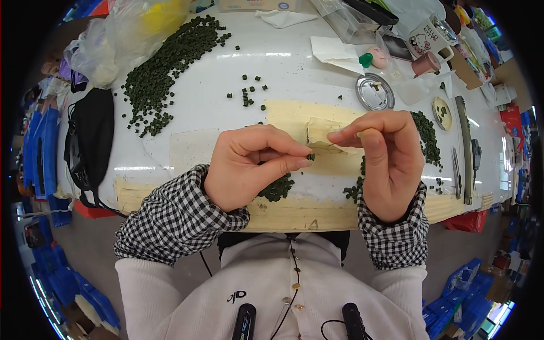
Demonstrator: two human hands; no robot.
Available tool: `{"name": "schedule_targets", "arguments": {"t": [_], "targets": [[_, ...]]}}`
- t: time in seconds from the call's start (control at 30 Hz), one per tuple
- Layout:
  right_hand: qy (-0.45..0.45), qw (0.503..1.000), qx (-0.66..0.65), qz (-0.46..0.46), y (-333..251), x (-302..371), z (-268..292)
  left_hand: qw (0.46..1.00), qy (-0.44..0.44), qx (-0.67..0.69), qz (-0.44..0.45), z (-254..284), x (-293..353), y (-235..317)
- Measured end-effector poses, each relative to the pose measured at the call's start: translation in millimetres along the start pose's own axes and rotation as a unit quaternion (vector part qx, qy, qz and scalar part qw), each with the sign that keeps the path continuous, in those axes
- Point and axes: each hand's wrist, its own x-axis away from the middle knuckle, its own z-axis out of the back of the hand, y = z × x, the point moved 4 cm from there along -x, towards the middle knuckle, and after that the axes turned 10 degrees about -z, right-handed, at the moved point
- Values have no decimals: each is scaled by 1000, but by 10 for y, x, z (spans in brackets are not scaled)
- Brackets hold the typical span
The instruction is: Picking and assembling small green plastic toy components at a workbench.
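Note:
Thumb and forefinger of my left hand (249,164) pinch a small dark green spool-shaped piece (310,157) above the near middle of the table. My right hand (388,158) is closed in a pinch just to its right. From those fingertips a thin needle-like tool (334,144) points toward the piece; its exact kind is too small to make out. Below and behind the hands sits a cream-coloured block (317,131) on yellowish tape. Partly hidden by my left hand, a small heap of green pieces (277,188) lies near the table's front edge.
A large heap of green pieces (164,68) spreads over the far left, and a smaller heap (428,139) lies at right. Nearby are a round metal lid (374,92), a shallow dish (442,113), tweezers (456,173), a mug (428,41) and a black mask (93,141).

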Motion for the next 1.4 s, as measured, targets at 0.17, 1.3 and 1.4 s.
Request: {"name": "schedule_targets", "arguments": {"t": [0.17,1.3,1.4], "targets": [[73,950,292,79,19,-87,145,1000,4,2,-16,6,4,0],[-119,971,206,33,39,192,-141,997,16,-34,-61,58,2,15],[-116,972,202,42,44,189,-140,997,14,-38,-67,51,0,26]]}}
